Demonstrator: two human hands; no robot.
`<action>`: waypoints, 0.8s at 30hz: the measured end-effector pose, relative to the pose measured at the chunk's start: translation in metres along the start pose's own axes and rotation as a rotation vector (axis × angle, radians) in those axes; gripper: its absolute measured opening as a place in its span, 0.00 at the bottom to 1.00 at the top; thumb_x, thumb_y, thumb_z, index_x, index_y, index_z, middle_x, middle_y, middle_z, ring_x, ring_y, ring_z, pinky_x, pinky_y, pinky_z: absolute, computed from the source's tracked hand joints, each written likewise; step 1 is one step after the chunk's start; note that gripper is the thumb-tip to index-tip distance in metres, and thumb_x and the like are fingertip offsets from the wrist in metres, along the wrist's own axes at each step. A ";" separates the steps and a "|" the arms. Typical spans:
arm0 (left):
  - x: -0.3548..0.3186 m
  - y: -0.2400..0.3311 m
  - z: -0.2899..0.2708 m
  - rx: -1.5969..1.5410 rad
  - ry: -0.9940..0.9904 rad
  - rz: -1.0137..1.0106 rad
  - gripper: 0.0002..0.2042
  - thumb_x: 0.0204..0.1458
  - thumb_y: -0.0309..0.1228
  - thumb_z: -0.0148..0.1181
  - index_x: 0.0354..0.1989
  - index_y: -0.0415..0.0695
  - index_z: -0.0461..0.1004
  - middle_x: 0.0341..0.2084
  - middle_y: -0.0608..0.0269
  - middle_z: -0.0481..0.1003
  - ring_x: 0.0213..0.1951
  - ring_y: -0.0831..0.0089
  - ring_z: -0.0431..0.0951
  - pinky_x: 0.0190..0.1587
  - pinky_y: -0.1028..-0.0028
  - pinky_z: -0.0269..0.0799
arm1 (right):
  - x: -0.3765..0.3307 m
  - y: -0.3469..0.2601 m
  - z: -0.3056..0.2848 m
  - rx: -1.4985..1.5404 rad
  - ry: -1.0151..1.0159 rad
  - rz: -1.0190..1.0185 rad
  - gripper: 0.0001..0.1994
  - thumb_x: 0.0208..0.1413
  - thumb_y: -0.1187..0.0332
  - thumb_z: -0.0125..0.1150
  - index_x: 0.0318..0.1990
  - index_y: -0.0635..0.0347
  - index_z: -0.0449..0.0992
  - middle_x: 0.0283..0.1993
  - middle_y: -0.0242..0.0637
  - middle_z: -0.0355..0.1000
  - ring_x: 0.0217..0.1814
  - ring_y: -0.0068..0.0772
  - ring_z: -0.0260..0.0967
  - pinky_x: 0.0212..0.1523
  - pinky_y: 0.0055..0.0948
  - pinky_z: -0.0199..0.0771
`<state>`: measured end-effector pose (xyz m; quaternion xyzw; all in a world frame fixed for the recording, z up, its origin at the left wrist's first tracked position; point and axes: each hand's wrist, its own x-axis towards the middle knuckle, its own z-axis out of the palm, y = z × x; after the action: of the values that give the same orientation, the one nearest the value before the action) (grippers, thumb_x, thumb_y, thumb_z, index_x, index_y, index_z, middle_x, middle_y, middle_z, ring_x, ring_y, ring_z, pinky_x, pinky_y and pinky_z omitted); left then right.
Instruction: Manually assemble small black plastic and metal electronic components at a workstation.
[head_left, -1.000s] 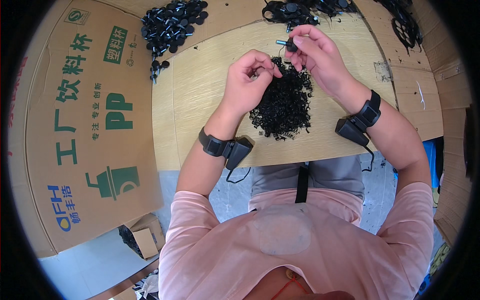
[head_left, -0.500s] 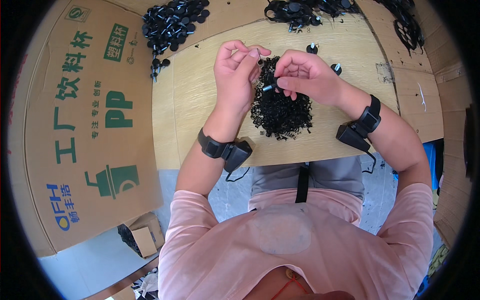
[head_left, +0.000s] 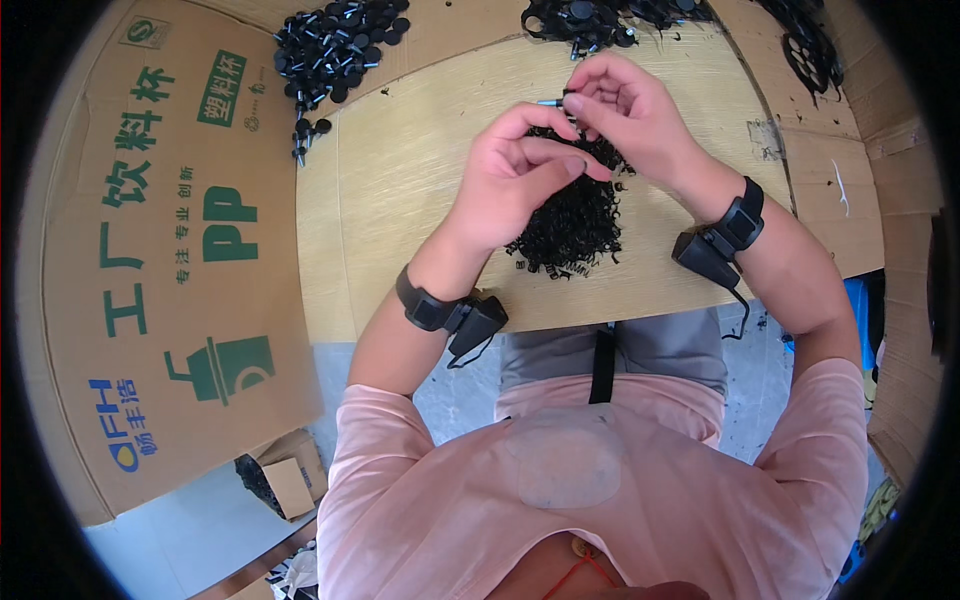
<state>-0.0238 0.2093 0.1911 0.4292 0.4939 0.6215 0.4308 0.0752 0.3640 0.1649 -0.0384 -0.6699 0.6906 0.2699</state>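
Observation:
My right hand (head_left: 625,108) is over the far side of the pile, thumb and fingers pinching a black-headed bolt (head_left: 549,102). Its silvery shank points left. Nearer and to the left, my left hand (head_left: 520,180) has its thumb pressed to a finger over the pile; whatever sits in that pinch is too small to make out. Beneath both hands lies a heap of small black curled pieces (head_left: 570,235), partly covered by them. A black strapped device sits on each wrist.
Many black-headed bolts (head_left: 335,50) are heaped at the far left of the tabletop (head_left: 400,200). Further black parts (head_left: 580,20) lie at the far edge, and black rings (head_left: 810,60) at the far right. Cardboard walls (head_left: 150,250) flank the table.
My right hand has moved away from me with the bolt. My left hand has come nearer and to the right, over the pile.

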 end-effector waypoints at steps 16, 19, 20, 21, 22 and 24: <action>0.007 -0.002 -0.008 -0.125 0.359 0.187 0.23 0.53 0.19 0.53 0.59 0.39 0.60 0.36 0.49 0.79 0.22 0.88 0.70 0.26 0.87 0.63 | -0.024 -0.017 0.021 0.148 -0.241 -0.022 0.09 0.56 0.75 0.59 0.42 0.62 0.68 0.35 0.29 0.67 0.38 0.16 0.66 0.37 0.18 0.69; 0.003 -0.003 -0.019 -0.363 0.257 0.216 0.22 0.54 0.19 0.52 0.58 0.38 0.61 0.36 0.48 0.78 0.30 0.81 0.73 0.33 0.84 0.67 | -0.015 -0.016 0.012 0.107 -0.270 0.070 0.08 0.56 0.71 0.59 0.41 0.61 0.68 0.33 0.27 0.68 0.34 0.15 0.66 0.32 0.17 0.67; 0.003 -0.003 -0.019 -0.498 0.176 0.218 0.21 0.54 0.17 0.51 0.58 0.37 0.61 0.37 0.47 0.78 0.40 0.73 0.78 0.43 0.79 0.73 | -0.012 -0.015 0.008 0.076 -0.274 0.092 0.08 0.57 0.69 0.59 0.41 0.60 0.69 0.32 0.26 0.68 0.31 0.14 0.65 0.29 0.16 0.66; 0.004 -0.003 -0.016 -0.500 0.166 0.214 0.21 0.54 0.17 0.51 0.58 0.37 0.61 0.37 0.47 0.78 0.40 0.73 0.78 0.43 0.79 0.73 | -0.010 -0.014 0.004 0.073 -0.264 0.092 0.08 0.57 0.69 0.59 0.41 0.60 0.69 0.32 0.26 0.68 0.31 0.14 0.65 0.29 0.16 0.66; 0.004 -0.002 -0.011 -0.312 0.155 0.219 0.22 0.54 0.18 0.52 0.59 0.38 0.60 0.35 0.48 0.78 0.36 0.75 0.78 0.37 0.82 0.70 | -0.008 -0.014 0.001 0.069 -0.225 0.108 0.08 0.57 0.68 0.59 0.41 0.60 0.69 0.31 0.26 0.68 0.30 0.14 0.65 0.28 0.16 0.65; 0.000 0.000 -0.005 -0.117 0.146 0.220 0.23 0.53 0.18 0.53 0.59 0.38 0.60 0.33 0.50 0.79 0.31 0.77 0.78 0.31 0.85 0.68 | -0.004 -0.009 0.000 0.088 -0.170 0.112 0.09 0.57 0.66 0.58 0.40 0.59 0.69 0.30 0.26 0.69 0.29 0.13 0.64 0.27 0.15 0.64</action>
<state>-0.0289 0.2083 0.1905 0.4085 0.4366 0.7224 0.3474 0.0818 0.3619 0.1725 -0.0052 -0.6561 0.7343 0.1743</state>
